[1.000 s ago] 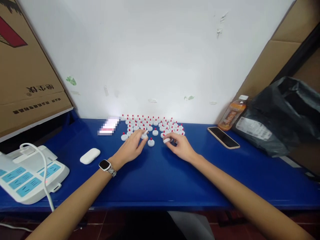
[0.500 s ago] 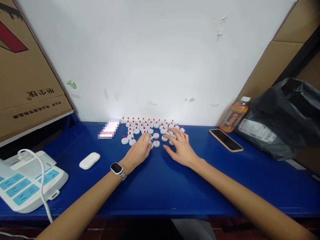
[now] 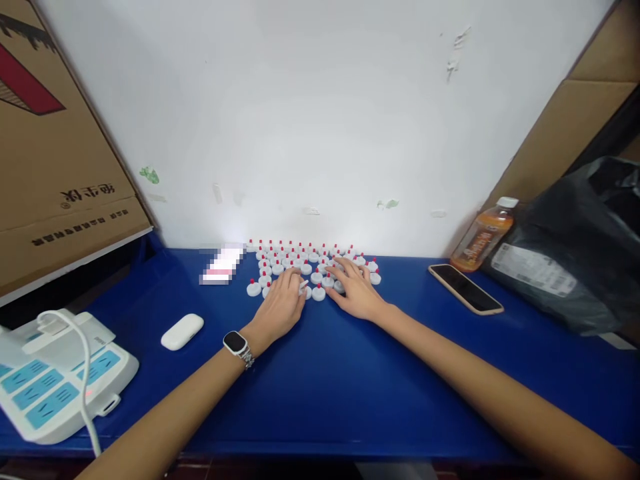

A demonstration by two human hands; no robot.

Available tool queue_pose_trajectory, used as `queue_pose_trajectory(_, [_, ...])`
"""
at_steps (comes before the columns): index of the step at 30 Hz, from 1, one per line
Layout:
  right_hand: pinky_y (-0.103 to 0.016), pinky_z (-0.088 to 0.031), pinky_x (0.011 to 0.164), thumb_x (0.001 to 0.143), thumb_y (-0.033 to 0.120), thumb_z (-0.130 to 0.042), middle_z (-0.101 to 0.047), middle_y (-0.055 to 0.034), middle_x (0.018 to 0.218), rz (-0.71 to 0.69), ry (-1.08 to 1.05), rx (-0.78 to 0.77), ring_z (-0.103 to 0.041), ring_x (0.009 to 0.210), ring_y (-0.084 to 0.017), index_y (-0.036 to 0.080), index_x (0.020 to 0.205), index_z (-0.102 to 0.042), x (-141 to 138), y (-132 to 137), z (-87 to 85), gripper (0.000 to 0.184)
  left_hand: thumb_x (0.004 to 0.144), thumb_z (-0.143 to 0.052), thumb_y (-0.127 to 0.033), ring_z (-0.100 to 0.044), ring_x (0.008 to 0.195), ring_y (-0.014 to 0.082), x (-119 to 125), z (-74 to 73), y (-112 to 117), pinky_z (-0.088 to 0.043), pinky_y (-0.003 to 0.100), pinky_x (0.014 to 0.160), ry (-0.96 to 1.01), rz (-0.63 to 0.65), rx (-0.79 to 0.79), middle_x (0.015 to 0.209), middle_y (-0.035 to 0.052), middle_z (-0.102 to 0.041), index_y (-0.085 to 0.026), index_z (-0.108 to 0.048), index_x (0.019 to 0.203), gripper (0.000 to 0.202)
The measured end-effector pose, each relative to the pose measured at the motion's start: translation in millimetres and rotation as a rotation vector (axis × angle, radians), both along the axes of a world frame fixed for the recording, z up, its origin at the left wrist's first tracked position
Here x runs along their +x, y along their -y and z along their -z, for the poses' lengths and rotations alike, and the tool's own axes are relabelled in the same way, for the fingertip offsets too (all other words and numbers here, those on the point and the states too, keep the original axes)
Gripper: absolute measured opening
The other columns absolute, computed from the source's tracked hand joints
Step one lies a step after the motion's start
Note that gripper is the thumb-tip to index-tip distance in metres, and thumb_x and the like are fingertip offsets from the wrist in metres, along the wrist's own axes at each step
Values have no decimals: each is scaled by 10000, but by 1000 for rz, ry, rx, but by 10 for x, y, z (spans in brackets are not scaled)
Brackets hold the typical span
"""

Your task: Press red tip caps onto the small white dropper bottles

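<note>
Many small white round caps with red tips (image 3: pixel 319 293) stand close together on the blue table (image 3: pixel 320 387), against the white wall. My left hand (image 3: pixel 283 303) is at the front left of the group, fingers curled together. A small white piece (image 3: pixel 303 285) shows at its thumb and index finger; its exact kind is too small to tell. My right hand (image 3: pixel 357 290) reaches over the right part of the group with fingers apart, fingertips among the caps. Some caps are hidden under both hands.
To the left lie a white earbud case (image 3: pixel 183 331), a power strip (image 3: pixel 65 387) with a cable, and a blurred pink-white item (image 3: pixel 220 265). On the right are a phone (image 3: pixel 466 289), an orange drink bottle (image 3: pixel 483 237) and a black bag (image 3: pixel 565 253). Cardboard boxes flank both sides.
My view has shifted slightly. Relative to the caps, my right hand has come a little closer to the front caps, its thumb now beside one. My left hand stays around the same place.
</note>
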State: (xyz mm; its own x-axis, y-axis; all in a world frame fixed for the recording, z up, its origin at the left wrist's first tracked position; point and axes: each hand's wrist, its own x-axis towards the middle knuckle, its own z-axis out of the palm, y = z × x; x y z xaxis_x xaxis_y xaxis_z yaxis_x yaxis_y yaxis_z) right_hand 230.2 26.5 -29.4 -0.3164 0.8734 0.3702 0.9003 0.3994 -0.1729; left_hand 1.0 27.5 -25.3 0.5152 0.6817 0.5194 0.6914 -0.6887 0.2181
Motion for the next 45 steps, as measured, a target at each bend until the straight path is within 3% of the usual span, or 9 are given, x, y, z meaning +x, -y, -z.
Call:
queue_pose_trajectory(6, [-551, -174, 1171, 938, 480, -495, -319, -135, 1601, -22, -56, 5, -220, 1499, -305, 256, 1464, -442, -126, -61, -21, 574, 897, -503, -231, -455, 1344, 330, -20, -18, 29, -444, 542, 1077, 32, -18, 9, 1395, 188, -449, -188, -449, 1055, 173])
queue_pose_trajectory(12, [-598, -165, 1162, 890, 459, -541, -281, -147, 1611, 191, -133, 91, -139, 1518, -357, 227, 1468, -426, 243, -36, -69, 634, 866, -620, -528, -351, 1440, 376, 44, -2, 44, -408, 573, 1115, 10, -7, -12, 1484, 212, -399, -190, -443, 1072, 434])
queue_pose_trajectory(17, [-607, -300, 1114, 910, 670, -440, -223, -177, 1622, 305, -193, -106, -209, 1493, -395, 236, 1523, -345, 451, -58, -5, 757, 884, -598, -559, -332, 1461, 376, 115, 126, -225, -381, 588, 1129, 2, -5, -2, 1484, 225, -416, -181, -447, 1118, 470])
queue_pose_trajectory(20, [-544, -309, 1143, 926, 686, -397, -200, -172, 1627, 211, -210, -160, -278, 1475, -351, 240, 1529, -334, 363, -122, 30, 753, 909, -564, -554, -360, 1447, 369, 114, 164, -430, -368, 579, 1138, -11, -21, 24, 1439, 244, -456, -161, -444, 1154, 479])
queue_pose_trajectory(25, [-567, -254, 1161, 944, 653, -387, -186, -180, 1626, 223, -228, -158, -210, 1500, -360, 244, 1532, -328, 104, -285, 18, 719, 871, -604, -590, -365, 1439, 396, 101, 157, -600, -351, 587, 1142, -51, -76, -22, 1480, 287, -409, -125, -430, 1213, 603])
queue_pose_trajectory(33, [-624, -114, 1195, 867, 709, -491, -105, -116, 1665, 207, -234, -170, -23, 1541, -354, 295, 1561, -241, 196, -1, 18, 846, 961, -499, -499, -404, 1398, 331, 60, 20, -231, -391, 527, 1120, 22, -19, 104, 1409, 202, -480, -174, -462, 1113, 360])
queue_pose_trajectory(36, [-586, -208, 1186, 896, 626, -499, -161, -119, 1647, 198, -241, -151, -99, 1534, -323, 282, 1545, -273, 292, 169, 38, 769, 1021, -380, -393, -555, 1143, 275, 54, -67, -34, -473, 469, 984, 7, 7, 78, 1196, 148, -573, -176, -485, 1074, 247])
queue_pose_trajectory(39, [-565, -311, 1140, 921, 539, -487, -242, -132, 1611, 197, -261, -128, -214, 1497, -308, 275, 1519, -313, 328, 263, 61, 676, 1040, -308, -362, -570, 955, 240, 35, -103, 94, -490, 429, 875, -39, 57, -1, 1014, 101, -590, -181, -518, 1005, 280])
queue_pose_trajectory(45, [-546, -359, 1099, 901, 460, -538, -354, -152, 1533, 204, -271, -64, -308, 1435, -315, 256, 1472, -380, 212, 371, 87, 627, 1038, -353, -405, -611, 1011, 196, -22, -28, 114, -504, 356, 926, 63, 253, -283, 1077, 62, -636, -223, -618, 1024, 322])
